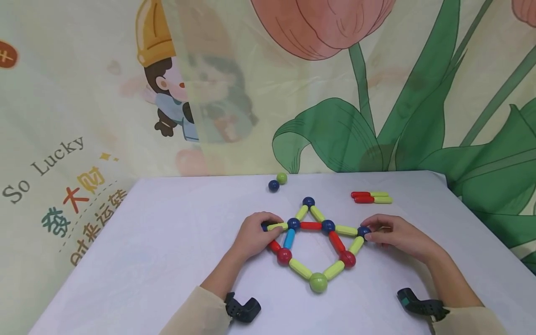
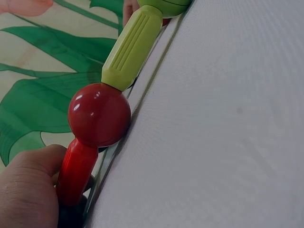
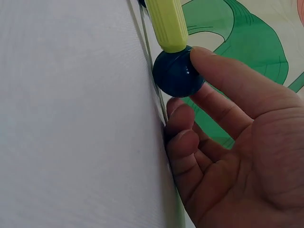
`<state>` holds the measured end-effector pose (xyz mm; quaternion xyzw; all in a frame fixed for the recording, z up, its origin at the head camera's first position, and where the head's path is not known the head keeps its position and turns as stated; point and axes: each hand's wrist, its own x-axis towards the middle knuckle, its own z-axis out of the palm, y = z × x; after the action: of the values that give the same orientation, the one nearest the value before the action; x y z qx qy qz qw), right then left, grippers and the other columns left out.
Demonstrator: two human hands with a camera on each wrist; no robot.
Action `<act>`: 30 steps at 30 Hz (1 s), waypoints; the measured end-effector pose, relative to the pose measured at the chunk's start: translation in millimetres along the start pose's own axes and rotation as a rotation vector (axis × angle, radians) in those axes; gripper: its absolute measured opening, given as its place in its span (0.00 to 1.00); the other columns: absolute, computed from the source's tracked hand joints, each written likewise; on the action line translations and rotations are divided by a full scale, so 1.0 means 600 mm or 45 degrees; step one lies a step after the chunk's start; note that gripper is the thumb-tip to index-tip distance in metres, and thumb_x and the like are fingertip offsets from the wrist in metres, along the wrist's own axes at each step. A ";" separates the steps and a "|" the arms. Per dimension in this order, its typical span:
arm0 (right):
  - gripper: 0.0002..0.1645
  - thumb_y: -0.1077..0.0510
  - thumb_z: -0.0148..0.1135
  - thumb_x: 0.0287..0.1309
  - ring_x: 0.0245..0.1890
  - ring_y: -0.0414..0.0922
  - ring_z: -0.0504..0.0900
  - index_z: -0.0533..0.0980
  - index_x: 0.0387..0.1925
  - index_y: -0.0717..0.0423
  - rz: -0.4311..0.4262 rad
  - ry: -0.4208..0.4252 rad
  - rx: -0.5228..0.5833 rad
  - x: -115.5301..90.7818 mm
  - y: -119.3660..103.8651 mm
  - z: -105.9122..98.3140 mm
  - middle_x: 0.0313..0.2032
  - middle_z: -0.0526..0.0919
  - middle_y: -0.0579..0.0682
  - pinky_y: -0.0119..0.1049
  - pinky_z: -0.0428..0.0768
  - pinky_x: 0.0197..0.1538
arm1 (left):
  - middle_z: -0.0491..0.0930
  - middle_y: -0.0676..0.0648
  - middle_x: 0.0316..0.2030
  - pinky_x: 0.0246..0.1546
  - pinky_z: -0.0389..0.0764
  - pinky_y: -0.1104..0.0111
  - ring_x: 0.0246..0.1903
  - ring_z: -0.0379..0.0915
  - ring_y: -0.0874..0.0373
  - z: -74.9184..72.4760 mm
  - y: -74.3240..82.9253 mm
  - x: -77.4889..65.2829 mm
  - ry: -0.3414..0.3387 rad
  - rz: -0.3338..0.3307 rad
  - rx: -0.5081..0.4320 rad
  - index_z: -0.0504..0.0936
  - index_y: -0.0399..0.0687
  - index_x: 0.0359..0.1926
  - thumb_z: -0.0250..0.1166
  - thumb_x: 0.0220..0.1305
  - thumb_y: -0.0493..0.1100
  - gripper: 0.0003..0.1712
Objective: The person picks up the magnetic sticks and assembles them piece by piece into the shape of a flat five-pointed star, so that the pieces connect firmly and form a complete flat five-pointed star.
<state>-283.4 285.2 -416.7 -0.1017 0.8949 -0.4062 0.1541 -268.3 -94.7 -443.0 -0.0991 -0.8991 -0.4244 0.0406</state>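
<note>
A flat figure of magnetic rods and balls lies on the table, with a green ball [image 1: 318, 282] at its near point and a dark blue ball [image 1: 308, 201] at its far point. My left hand [image 1: 256, 235] grips the left corner at a dark blue ball [image 1: 264, 226], partly hidden, where a yellow-green rod [image 1: 278, 226] and a red rod [image 2: 77, 172] meet. The red rod runs to a red ball [image 2: 99, 115]. At the right corner, my right hand [image 1: 399, 236] pinches another dark blue ball [image 3: 178, 72] between thumb and fingers. Yellow-green rods [image 1: 346, 230] join that ball.
Behind the figure sit a loose blue ball [image 1: 274, 186] and a loose green ball [image 1: 282, 178]. Red and yellow-green rods [image 1: 372, 199] lie side by side at the back right. A printed cloth hangs beyond the white table's [image 1: 167, 223] far edge.
</note>
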 end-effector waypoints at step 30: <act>0.23 0.52 0.70 0.62 0.56 0.53 0.79 0.68 0.47 0.59 -0.048 0.036 0.159 0.007 -0.015 0.014 0.68 0.73 0.68 0.37 0.85 0.42 | 0.88 0.53 0.42 0.56 0.77 0.57 0.50 0.77 0.55 -0.013 0.002 0.002 -0.080 0.100 -0.086 0.92 0.53 0.42 0.64 0.67 0.45 0.10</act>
<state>-283.9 272.2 -416.1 -0.1031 0.8679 -0.4654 0.1397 -269.4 -99.7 -436.8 -0.1487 -0.8805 -0.4493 0.0257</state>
